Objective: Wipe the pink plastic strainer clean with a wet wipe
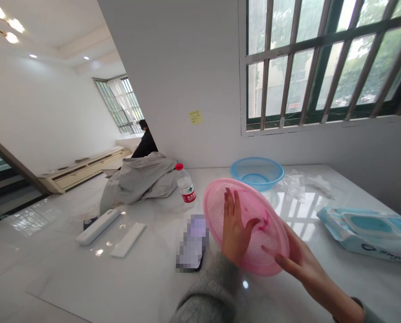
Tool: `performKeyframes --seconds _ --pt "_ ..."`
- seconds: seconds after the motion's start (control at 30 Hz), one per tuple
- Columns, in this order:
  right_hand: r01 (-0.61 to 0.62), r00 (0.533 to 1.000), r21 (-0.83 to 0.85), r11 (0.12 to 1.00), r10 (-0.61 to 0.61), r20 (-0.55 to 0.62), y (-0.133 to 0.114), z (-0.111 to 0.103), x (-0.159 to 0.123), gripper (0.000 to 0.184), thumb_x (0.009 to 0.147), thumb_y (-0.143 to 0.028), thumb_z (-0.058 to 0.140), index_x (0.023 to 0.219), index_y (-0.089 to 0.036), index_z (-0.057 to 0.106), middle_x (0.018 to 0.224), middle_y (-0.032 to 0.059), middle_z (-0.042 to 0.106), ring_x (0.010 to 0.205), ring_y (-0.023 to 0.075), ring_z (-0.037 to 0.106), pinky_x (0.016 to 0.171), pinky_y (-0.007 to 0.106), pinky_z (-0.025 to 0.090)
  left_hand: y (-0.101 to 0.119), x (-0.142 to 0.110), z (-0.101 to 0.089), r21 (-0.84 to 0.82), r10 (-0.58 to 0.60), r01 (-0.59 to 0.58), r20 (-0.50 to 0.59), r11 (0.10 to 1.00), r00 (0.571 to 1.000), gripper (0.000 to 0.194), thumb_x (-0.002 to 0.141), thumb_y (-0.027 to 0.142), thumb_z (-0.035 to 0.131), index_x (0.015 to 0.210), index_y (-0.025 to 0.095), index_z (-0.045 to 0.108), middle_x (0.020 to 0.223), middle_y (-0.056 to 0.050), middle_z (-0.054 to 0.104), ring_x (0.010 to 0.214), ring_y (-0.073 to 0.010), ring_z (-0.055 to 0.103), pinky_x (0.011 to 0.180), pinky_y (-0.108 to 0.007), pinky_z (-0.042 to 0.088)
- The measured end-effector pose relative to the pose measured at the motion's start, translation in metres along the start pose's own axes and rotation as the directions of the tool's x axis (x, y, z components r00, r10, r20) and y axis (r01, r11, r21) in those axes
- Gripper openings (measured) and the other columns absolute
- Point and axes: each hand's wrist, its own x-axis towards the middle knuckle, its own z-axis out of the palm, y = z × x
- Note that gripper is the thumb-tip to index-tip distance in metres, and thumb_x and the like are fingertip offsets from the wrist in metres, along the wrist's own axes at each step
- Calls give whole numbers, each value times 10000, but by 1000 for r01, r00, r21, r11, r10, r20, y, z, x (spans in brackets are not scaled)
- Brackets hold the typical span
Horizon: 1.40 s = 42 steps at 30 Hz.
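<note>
A pink plastic strainer basket (254, 251) is tilted up off the white table, its perforated inside facing me. My right hand (303, 258) grips its right rim, with the thumb inside and the other fingers hidden behind. My left hand (235, 229) reaches into the basket, fingers stretched up and thumb spread away, lying against its inside. Beside that thumb shows a brighter pink, folded-looking patch (262, 222); I cannot tell whether it is a separate piece or part of the basket. Left of my left wrist lies a phone (191, 244), its screen blurred out.
Behind the basket stands a blue mesh basket (257, 172), with clear plastic wrapping (294, 186) beside it. A wipes pack (368, 231) lies right. Leftward are a red-capped bottle (187, 186), grey cloth (139, 177), a white case (98, 227) and a flat white piece (129, 240). A person (146, 141) sits beyond.
</note>
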Motion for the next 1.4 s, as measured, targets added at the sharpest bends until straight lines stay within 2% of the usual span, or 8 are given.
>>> performKeyframes --seconds 0.2,0.33,0.53,0.7,0.77,0.87,1.1,1.4 --pt "-5 993 -48 999 11 121 12 8 -6 951 907 -511 799 1706 -367 303 1741 140 378 1477 428 525 1079 562 572 9 0 -1 -131 -96 94 -6 987 995 962 1011 361 647 1720 358 -3 1815 -47 -140 1653 -304 -145 1361 -572 45" --pt "20 987 -58 998 -11 158 18 13 -7 1130 859 -490 859 1730 -429 142 1812 93 201 1563 431 402 1099 551 562 15 0 -4 -218 -104 105 13 970 994 1064 938 300 740 1713 396 16 1815 -28 -147 1663 -327 -90 1367 -535 94" --pt "13 986 -36 999 -7 168 19 11 -5 1084 877 -472 846 1722 -445 168 1811 83 200 1569 414 393 1127 549 539 10 0 1 -186 -81 83 21 979 997 1037 948 383 746 1717 385 50 1813 -39 -154 1661 -322 -104 1363 -556 113" --pt "15 987 -63 998 -5 159 18 10 -6 1056 877 -460 848 1712 -463 201 1825 56 149 1600 412 332 1140 538 528 4 -4 2 -136 -45 44 -2 990 999 753 1101 444 469 1724 379 52 1818 -11 -115 1666 -260 -98 1369 -532 85" --pt "8 988 -60 998 2 154 18 10 -6 1048 878 -464 846 1710 -466 210 1825 49 156 1608 411 314 1145 534 523 3 -5 2 -107 -31 31 -2 994 1000 711 1124 413 395 1722 391 11 1819 3 -98 1666 -240 -94 1369 -528 82" --pt "-20 989 -27 999 23 143 17 10 -6 1046 887 -476 834 1718 -436 201 1815 75 195 1599 413 332 1142 545 524 1 -5 3 -61 -9 10 24 998 1000 781 1112 420 436 1715 385 -59 1814 -7 -113 1657 -256 -129 1362 -558 54" --pt "-61 980 13 998 58 192 14 22 -6 1084 892 -490 830 1735 -388 156 1755 152 348 1468 409 539 1104 548 553 1 -1 6 -20 -98 98 -14 995 995 833 1094 451 450 1724 295 -72 1795 -77 -179 1636 -278 -184 1349 -582 16" --pt "-20 969 34 999 11 246 23 21 -6 1115 864 -492 854 1738 -349 177 1739 178 377 1516 438 472 1116 558 536 12 -3 -1 -21 -66 65 -76 998 995 895 1045 303 498 1722 285 -88 1788 -45 -222 1618 -279 -229 1355 -545 5"
